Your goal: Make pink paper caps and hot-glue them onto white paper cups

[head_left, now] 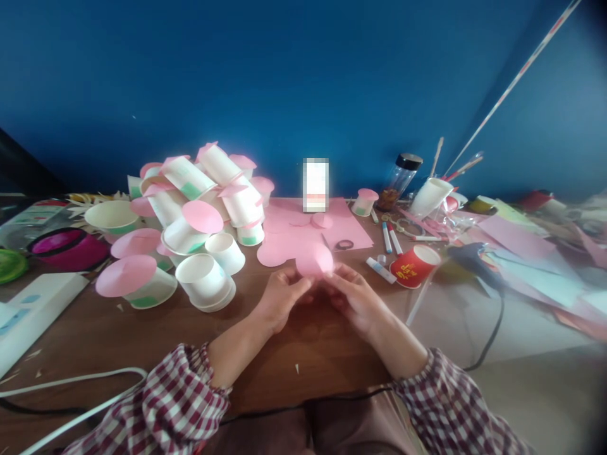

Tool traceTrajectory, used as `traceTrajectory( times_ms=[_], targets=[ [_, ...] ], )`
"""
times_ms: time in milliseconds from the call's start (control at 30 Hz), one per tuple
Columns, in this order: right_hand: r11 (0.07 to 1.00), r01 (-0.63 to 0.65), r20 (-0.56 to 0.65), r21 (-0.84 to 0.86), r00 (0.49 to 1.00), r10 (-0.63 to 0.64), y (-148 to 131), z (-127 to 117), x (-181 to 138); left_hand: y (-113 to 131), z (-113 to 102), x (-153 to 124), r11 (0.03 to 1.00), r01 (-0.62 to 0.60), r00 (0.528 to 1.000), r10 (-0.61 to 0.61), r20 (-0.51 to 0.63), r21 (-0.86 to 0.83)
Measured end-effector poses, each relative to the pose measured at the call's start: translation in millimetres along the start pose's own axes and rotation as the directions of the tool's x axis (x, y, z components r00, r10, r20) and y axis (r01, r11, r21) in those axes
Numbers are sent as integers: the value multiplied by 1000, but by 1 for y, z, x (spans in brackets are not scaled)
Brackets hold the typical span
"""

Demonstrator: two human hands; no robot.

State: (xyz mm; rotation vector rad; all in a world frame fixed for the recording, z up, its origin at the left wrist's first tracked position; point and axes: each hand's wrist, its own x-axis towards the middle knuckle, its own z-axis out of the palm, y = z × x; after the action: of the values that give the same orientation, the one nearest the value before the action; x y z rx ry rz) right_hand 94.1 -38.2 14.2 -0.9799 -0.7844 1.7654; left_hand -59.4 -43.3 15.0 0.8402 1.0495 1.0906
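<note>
Between my two hands is a pink paper circle, held up just above the table's middle. My left hand pinches its lower left edge, thumb on top. On the other side, my right hand grips the lower right edge between thumb and fingers. Behind the circle lies a pink paper sheet with more cut pink pieces on it, among them a round one close to my left hand. A dark ring rests on the sheet.
To the left, white paper cups are piled up, many topped with pink circles. A red paper cup, a glue stick and markers lie at right. A glue gun and paper scraps sit farther right. A white power strip is at left.
</note>
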Motion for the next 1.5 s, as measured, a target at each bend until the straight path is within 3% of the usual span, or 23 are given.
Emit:
traceTrajectory(
  times_ms=[100,300,467,733,1133,1233,1500],
  targets=[
    [999,24,4,-41,1000,-24,-3,1,-2,-1,-1,1,1000,28,999,-28,-20,-12],
    [994,77,-145,-72,986,-87,-5,-2,1,-3,-3,3,999,22,1000,-22,0,31],
    [980,161,-88,-115,981,-171,-6,-7,4,-6,-5,5,999,16,1000,-17,13,51],
    [981,163,-57,-106,984,-169,-3,-2,1,-3,-2,3,1000,24,999,-23,-28,15],
    [959,218,-94,-180,967,-237,-1,7,0,-3,-2,1,1000,9,1000,-10,18,25],
    [972,195,-85,-133,975,-207,-1,5,0,-3,-2,1,999,-1,1000,0,17,32],
    [998,-20,-27,54,999,22,-6,-7,2,-5,-4,0,984,-37,997,25,73,174]
  ],
)
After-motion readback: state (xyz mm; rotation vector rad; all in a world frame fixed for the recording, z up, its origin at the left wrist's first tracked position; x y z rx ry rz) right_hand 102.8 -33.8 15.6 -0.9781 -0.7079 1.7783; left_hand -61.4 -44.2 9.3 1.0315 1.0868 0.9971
